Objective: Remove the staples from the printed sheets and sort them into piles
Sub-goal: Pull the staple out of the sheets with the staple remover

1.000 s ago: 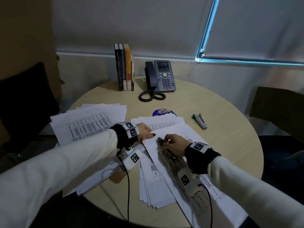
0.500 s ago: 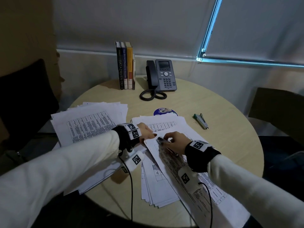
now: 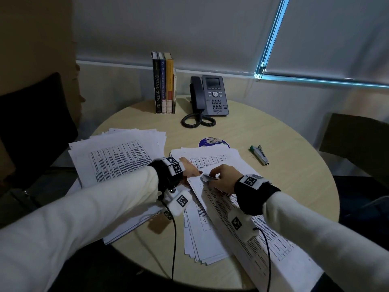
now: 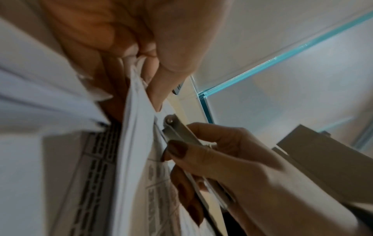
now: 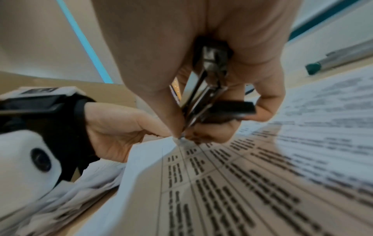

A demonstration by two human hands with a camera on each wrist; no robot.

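Note:
A stapled set of printed sheets (image 3: 263, 234) lies slanted across the table in front of me. My left hand (image 3: 194, 171) pinches its top corner (image 4: 139, 83) between thumb and fingers. My right hand (image 3: 212, 175) grips a metal staple remover (image 5: 206, 89) with a black handle. The tool's tip touches the page right at that corner, next to my left fingertips. The remover (image 4: 177, 131) also shows in the left wrist view, against the paper's edge. The staple itself is too small to make out.
A broad pile of sheets (image 3: 117, 157) lies at the left and a fanned pile (image 3: 202, 234) under the stapled set. A green stapler (image 3: 260, 154) lies at the right, with a disc (image 3: 213, 142), a desk phone (image 3: 212, 95) and books (image 3: 164, 83) behind. Chairs stand on both sides.
My right hand has slid the staple remover up the page to the top corner, close to my left fingers. The left hand has kept its place on the corner.

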